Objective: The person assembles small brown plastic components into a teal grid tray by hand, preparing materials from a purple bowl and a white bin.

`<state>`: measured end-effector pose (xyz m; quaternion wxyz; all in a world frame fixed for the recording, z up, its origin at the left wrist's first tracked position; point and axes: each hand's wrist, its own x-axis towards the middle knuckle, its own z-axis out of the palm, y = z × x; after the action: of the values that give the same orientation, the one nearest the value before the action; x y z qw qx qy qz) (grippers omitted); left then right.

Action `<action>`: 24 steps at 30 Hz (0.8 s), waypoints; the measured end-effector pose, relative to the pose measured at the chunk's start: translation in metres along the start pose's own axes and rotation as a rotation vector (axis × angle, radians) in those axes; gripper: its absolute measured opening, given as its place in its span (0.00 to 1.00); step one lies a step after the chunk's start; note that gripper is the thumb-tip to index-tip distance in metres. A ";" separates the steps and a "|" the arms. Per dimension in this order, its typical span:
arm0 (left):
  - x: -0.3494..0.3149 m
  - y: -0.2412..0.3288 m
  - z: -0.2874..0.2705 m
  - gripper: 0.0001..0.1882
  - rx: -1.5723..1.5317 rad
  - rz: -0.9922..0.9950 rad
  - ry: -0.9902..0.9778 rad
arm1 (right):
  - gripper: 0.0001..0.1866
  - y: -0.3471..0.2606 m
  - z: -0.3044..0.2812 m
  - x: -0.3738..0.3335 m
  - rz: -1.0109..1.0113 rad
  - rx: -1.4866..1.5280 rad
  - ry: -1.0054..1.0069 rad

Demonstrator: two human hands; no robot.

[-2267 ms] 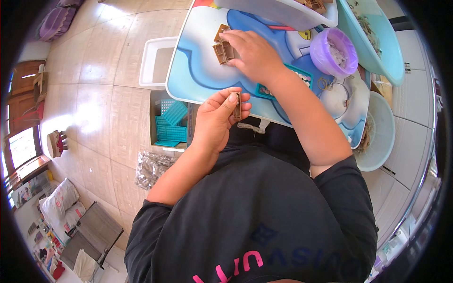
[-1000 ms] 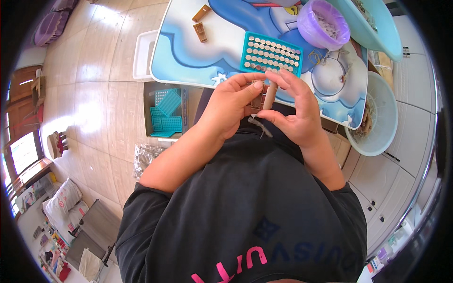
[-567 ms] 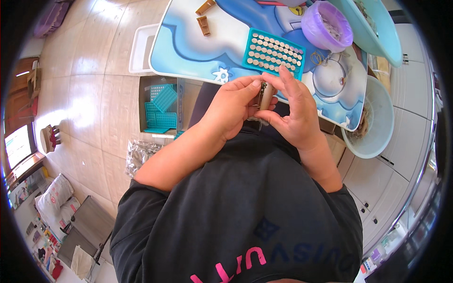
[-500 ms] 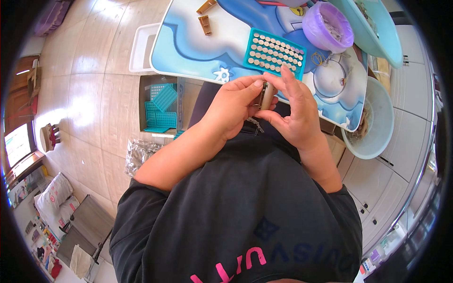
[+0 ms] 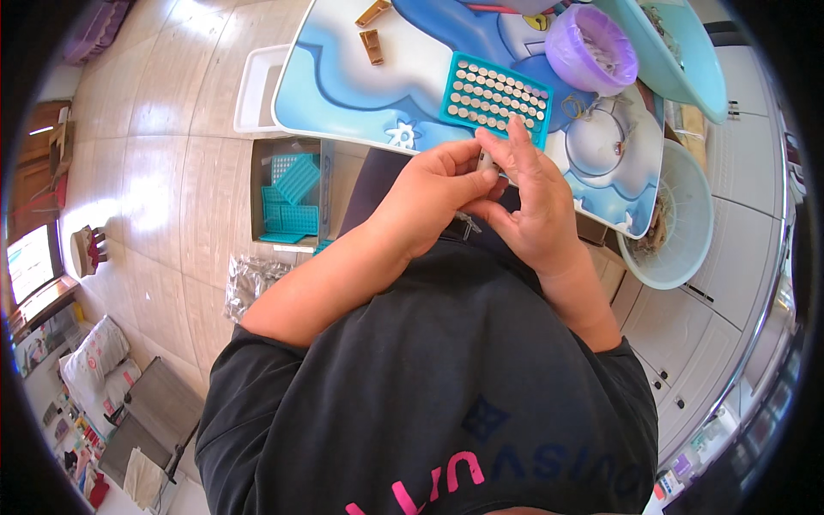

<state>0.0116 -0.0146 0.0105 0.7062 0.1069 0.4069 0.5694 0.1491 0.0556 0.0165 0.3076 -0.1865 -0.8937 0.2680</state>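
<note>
My left hand (image 5: 438, 190) is closed in a pinch on a small pale cylindrical piece (image 5: 487, 160), held just off the table's near edge. Most of the piece is hidden by my fingers, so its exact kind does not show. My right hand (image 5: 541, 197) curves round the other side, thumb and fingertips against the piece, with some fingers raised. Just beyond the hands lies a teal tray (image 5: 447, 110) filled with rows of round silvery-topped pieces. A tangle of thin strands (image 5: 466, 223) hangs below my hands.
On the blue-and-white table (image 5: 378, 94) are two brown pieces (image 5: 372, 47), a purple-lined bucket (image 5: 558, 64) and a wire loop (image 5: 573, 107). Large pale-blue basins (image 5: 709, 215) stand at right. At left are a box with teal trays (image 5: 292, 206) and a white bin (image 5: 246, 94).
My left thumb has shifted over the piece, and my right fingers have closed in around it. Less of the piece shows now. The view has shifted slightly.
</note>
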 end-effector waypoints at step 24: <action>-0.026 -0.007 0.005 0.09 0.714 0.641 0.079 | 0.14 -0.017 -0.004 -0.026 0.465 0.947 0.281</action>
<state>0.0196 -0.0385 0.0213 0.3983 0.4409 0.5504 0.5866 0.1678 0.0309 0.0172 0.4070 -0.2543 -0.5607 0.6748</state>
